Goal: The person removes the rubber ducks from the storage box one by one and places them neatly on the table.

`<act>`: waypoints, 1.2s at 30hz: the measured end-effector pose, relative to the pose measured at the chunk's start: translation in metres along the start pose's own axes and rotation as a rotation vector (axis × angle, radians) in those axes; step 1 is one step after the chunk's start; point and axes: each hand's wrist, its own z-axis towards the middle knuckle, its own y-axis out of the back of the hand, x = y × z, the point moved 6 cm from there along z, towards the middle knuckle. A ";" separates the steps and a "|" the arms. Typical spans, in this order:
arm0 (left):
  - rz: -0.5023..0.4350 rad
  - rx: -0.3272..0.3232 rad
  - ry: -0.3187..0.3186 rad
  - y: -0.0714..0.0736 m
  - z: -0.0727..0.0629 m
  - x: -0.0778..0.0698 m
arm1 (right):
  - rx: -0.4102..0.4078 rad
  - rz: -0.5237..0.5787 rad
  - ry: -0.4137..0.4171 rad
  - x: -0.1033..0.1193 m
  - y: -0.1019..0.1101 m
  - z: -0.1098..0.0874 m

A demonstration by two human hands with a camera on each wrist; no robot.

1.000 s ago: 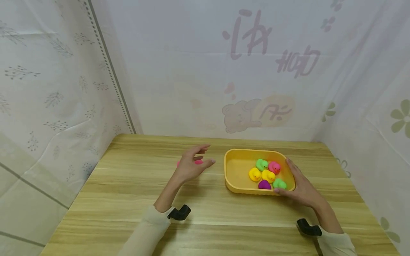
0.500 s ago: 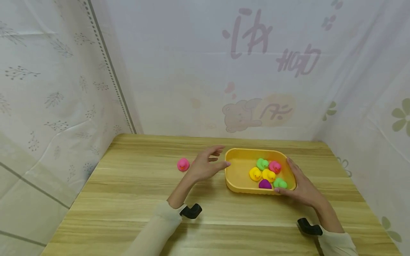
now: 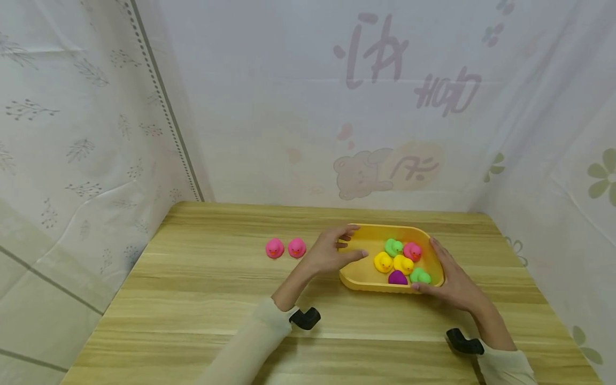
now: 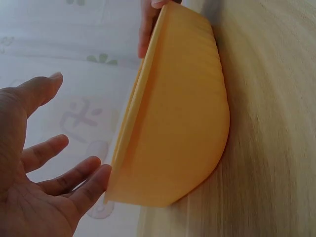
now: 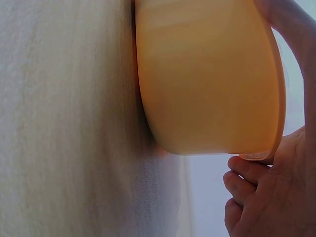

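A yellow plastic basket (image 3: 356, 284) stands on the table, with several small rubber ducks in its right half. Among them are a green duck (image 3: 393, 247), a pink duck (image 3: 412, 252) and a yellow duck (image 3: 383, 262). A purple one (image 3: 398, 278) lies by the front wall, partly hidden. My left hand (image 3: 332, 251) is over the basket's left rim, fingers spread and holding nothing. In the left wrist view its fingertips are right at the rim. My right hand (image 3: 452, 283) grips the basket's right end, thumb on the front rim and fingers along the right side.
Two pink ducks, a left one (image 3: 275, 248) and a right one (image 3: 297, 247), sit side by side on the wooden table (image 3: 202, 299), left of the basket. Patterned curtains (image 3: 269, 107) hang behind and at both sides.
My left hand has moved right, from over the pink ducks to the basket's left rim, uncovering both ducks. My right hand and the basket have stayed in place.
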 end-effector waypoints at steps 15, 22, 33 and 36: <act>0.030 0.111 0.060 -0.035 0.016 -0.006 | -0.001 -0.005 0.000 -0.002 0.000 0.000; 0.065 0.137 0.107 -0.048 0.021 -0.005 | -0.003 -0.003 0.004 -0.001 -0.001 0.000; 0.125 0.148 0.160 -0.063 0.028 -0.002 | -0.008 -0.008 0.008 0.001 -0.001 -0.001; 0.115 0.140 0.196 -0.067 0.030 0.000 | -0.005 -0.008 0.007 0.000 -0.001 -0.001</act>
